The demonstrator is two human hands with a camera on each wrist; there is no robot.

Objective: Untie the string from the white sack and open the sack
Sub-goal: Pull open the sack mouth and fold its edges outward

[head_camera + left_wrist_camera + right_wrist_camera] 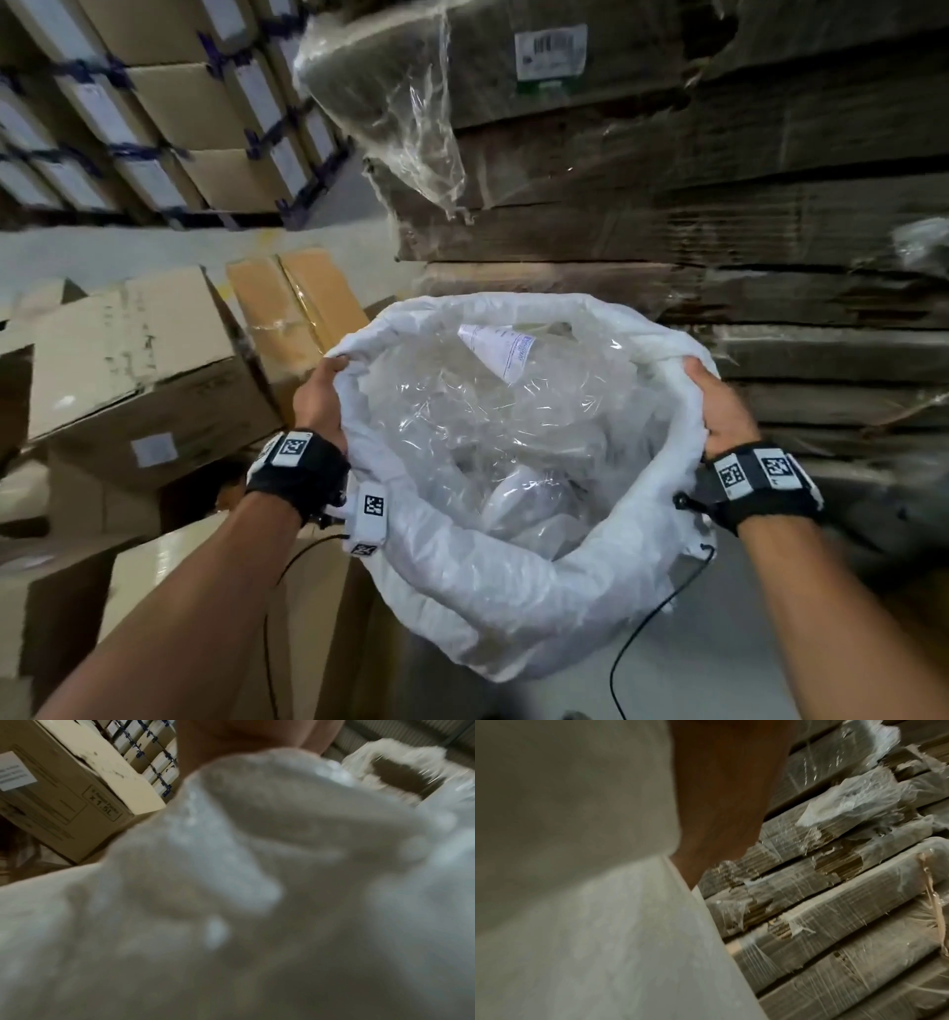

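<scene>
With my left hand (321, 398) and right hand (721, 406) each gripping opposite sides of the white sack (513, 591) rim, standing between the cartons, I should pull evenly outward, sparing the clear liner (493, 411); no string shows.

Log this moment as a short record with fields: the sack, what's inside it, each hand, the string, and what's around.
sack: white sack, mouth spread wide open
inside: clear plastic liner with a printed paper slip; contents too unclear to name
left hand: left hand grips the sack's left rim
right hand: right hand grips the right rim
string: none visible at the mouth
left surroundings: cardboard boxes
right surroundings: flat cardboard bundles in plastic wrap
</scene>
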